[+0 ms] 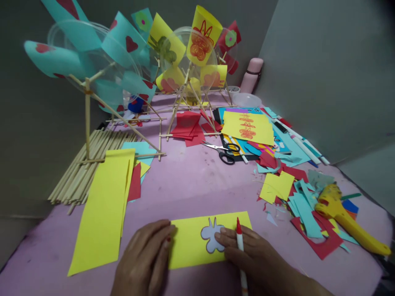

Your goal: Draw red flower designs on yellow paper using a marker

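Note:
On the pink tabletop in front of me lies a yellow paper strip [188, 250]. A pale butterfly cutout [212, 237] with a dark outline rests on it, right of its middle. My left hand [143, 255] lies along the strip's left end, its fingers stretched out and holding nothing. My right hand [256, 255] presses its fingertips on the butterfly's right wing. Between the fingers of that hand is a red marker [240, 246], uncapped, with its red tip pointing away from me.
Yellow strips [100, 209] and bamboo sticks [83, 172] lie left. Stick-framed paper wheels [188, 53] stand behind. Scissors [226, 154], red paper [188, 125] and a drawn-on yellow sheet [247, 127] are farther back. Right are paper scraps [304, 205] and a yellow glue gun [348, 222].

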Demonstrator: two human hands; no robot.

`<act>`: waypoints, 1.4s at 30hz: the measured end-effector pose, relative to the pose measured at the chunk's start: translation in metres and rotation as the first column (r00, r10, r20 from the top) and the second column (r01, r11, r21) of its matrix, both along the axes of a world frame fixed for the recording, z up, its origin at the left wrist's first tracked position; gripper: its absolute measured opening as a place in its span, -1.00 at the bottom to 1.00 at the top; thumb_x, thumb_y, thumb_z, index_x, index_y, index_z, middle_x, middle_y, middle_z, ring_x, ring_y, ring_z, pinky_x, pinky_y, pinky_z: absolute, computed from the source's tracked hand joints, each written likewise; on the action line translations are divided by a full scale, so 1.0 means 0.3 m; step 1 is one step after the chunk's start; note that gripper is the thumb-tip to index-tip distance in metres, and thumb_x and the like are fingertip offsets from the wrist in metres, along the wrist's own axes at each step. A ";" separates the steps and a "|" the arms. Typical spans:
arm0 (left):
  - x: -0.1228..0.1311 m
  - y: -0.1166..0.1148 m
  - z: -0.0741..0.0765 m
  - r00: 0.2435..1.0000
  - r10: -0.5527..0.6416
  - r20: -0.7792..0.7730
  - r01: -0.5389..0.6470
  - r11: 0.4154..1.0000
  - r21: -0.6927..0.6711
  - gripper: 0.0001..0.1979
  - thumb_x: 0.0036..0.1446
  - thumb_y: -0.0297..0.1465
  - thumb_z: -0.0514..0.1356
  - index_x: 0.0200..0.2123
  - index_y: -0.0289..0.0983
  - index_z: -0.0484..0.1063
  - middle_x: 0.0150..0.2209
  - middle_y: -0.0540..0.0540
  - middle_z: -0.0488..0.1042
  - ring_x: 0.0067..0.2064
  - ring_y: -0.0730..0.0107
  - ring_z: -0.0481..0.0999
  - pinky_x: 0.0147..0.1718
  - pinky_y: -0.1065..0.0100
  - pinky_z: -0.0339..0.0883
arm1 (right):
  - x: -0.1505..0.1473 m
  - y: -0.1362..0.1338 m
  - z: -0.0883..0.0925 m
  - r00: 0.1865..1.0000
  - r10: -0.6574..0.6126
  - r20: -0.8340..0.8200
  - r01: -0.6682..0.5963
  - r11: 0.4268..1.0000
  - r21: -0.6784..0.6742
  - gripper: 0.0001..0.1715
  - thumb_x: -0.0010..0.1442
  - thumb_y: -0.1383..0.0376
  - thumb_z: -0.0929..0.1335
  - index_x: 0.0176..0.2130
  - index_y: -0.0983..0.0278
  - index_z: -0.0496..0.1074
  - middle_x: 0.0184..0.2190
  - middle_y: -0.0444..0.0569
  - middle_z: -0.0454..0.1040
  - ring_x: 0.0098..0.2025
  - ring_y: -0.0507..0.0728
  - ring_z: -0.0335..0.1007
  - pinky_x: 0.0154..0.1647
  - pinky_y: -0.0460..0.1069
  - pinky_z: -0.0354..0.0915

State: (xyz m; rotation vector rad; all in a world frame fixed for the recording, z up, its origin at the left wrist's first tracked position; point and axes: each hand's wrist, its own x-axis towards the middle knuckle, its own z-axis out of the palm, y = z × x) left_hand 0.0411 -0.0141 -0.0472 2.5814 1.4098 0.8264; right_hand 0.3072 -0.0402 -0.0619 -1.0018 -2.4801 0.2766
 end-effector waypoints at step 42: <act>0.151 0.000 -0.054 0.911 -0.322 -0.256 0.382 0.893 0.237 -0.72 0.29 -0.43 -0.05 -0.10 -0.26 0.43 -0.10 -0.02 0.53 -0.06 0.43 0.49 -0.10 0.43 0.34 | -0.018 -0.017 -0.058 0.982 -0.099 0.161 0.095 0.995 0.031 -0.76 0.19 0.22 0.28 -0.14 0.24 0.38 0.03 0.00 0.47 -0.02 0.15 0.44 -0.02 0.04 0.31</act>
